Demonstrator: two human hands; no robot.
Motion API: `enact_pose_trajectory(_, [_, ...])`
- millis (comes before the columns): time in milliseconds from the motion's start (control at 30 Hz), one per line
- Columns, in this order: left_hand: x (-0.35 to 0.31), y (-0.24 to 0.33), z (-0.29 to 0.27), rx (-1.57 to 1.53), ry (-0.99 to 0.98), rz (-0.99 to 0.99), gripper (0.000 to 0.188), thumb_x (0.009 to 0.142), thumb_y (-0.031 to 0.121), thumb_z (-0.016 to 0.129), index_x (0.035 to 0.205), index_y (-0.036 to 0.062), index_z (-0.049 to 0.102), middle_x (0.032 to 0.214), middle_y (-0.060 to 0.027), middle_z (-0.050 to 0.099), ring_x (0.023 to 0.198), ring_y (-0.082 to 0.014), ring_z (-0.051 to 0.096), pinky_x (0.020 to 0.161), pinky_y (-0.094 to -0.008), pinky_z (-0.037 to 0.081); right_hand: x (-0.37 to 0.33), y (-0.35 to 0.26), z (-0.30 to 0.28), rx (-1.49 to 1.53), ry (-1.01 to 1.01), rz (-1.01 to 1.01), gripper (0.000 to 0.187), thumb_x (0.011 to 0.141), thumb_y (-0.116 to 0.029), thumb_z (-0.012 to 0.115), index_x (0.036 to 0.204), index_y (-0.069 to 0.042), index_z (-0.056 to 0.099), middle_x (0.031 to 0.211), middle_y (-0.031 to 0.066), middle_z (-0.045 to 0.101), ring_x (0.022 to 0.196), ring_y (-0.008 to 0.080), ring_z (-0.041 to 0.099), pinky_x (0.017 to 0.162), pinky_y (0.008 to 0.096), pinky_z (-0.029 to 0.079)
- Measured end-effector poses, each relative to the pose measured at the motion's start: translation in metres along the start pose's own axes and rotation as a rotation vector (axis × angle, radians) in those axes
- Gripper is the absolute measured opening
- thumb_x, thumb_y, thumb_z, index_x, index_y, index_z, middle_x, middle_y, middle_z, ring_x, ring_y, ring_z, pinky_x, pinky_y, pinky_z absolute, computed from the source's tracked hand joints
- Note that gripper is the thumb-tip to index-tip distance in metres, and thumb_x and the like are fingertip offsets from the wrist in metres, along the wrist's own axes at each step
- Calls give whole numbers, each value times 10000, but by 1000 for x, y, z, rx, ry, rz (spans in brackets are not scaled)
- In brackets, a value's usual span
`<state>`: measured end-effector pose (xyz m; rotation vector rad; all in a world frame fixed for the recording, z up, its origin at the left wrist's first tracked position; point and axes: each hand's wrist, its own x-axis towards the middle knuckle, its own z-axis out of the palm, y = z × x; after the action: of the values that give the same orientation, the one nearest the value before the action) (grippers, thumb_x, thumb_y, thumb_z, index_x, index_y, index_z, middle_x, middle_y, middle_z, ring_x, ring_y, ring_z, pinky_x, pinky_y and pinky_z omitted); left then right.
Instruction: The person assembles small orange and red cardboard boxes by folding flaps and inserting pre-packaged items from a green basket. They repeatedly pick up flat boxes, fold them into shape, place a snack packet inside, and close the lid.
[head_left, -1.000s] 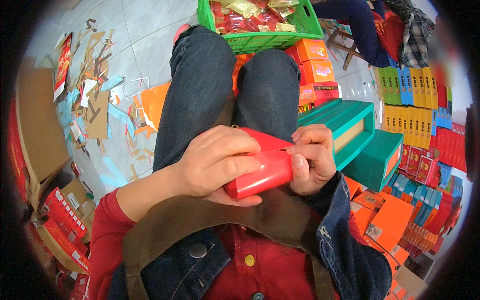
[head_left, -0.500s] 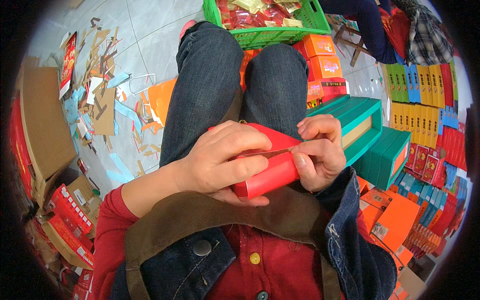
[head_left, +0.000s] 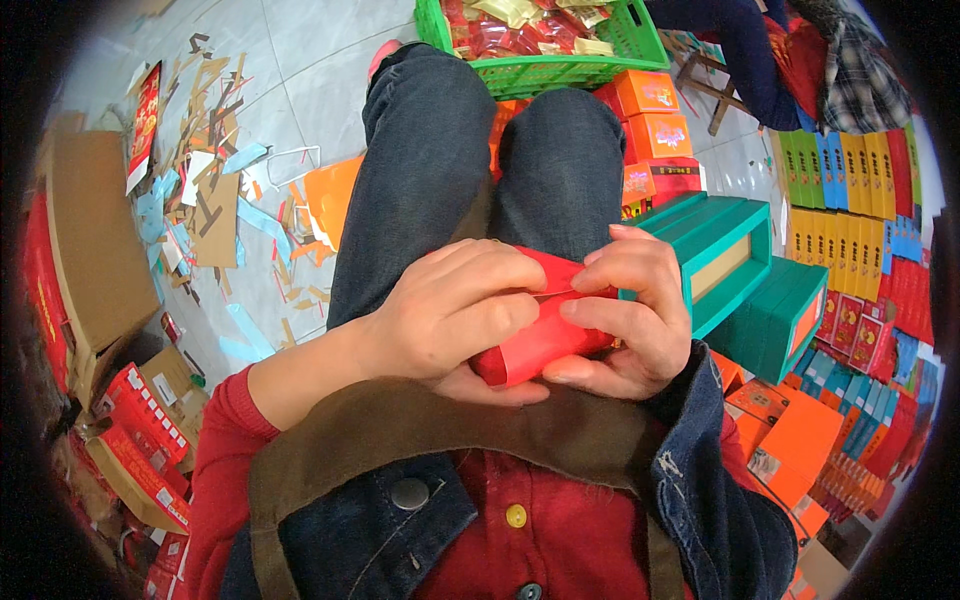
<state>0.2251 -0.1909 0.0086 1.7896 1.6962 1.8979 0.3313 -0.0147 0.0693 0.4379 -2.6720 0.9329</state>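
A small red card box point(head_left: 532, 345) sits in front of my lap, held between both hands. My left hand point(head_left: 455, 315) is wrapped round its left side, fingers across the top and thumb side below. Gripping the right end is my right hand point(head_left: 635, 315), its fingertips on the upper edge and its thumb under the near side. A thin seam runs along the top between the fingertips, and the two flaps there lie close together. My palms and fingers hide the box's ends and underside.
A green plastic crate point(head_left: 570, 72) of red and gold packets stands beyond my knees. Teal boxes point(head_left: 715, 260) and orange boxes point(head_left: 655, 135) are stacked to the right. Paper scraps point(head_left: 215, 200) litter the floor at left, beside a cardboard carton point(head_left: 95, 240). Another person's dark-clad arm point(head_left: 730, 60) shows at far right.
My right hand has shifted left and closed further round the box. The gap along the box's top has narrowed as its edges come together.
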Motion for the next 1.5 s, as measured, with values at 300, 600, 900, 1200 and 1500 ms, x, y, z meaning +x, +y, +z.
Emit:
enact_pose_trajectory(300, [-10,-3,2,-77,90,-63,772,541,288,895,1093,51,410,996,-176,550,842,-319,602,687,-372,510,-3,-2,11,-6,102,105,382,603,-318,804,864,-100,631,853,48,569,764,230,543,756,429,436])
enact_pose_trajectory(600, [-12,-6,5,-71,132,-41,842,511,278,907,1131,54,385,1013,-179,546,848,-334,613,676,-381,522,15,-12,12,-121,-30,-127,327,670,-196,654,991,-252,678,999,0,571,864,188,564,774,394,446])
enact_pose_trajectory(900, [-9,-4,3,-60,110,-27,798,526,265,902,1104,50,395,979,-182,560,808,-335,618,618,-368,513,13,-10,14,-55,-11,-115,312,673,-250,696,979,-194,676,933,40,561,794,209,557,700,361,440])
enact_pose_trajectory(1200, [-8,-4,4,-41,123,-17,772,539,263,895,1083,52,390,979,-185,563,789,-319,620,600,-350,513,13,-6,11,-29,-43,-122,289,763,-308,689,965,-105,660,894,82,557,745,239,526,638,360,405])
enact_pose_trajectory(1500, [-10,-5,8,-37,161,-43,741,548,272,888,1064,54,403,994,-176,568,785,-303,623,592,-337,519,19,-8,6,47,-39,-45,235,665,-191,723,880,-106,682,841,50,561,710,228,545,628,348,421])
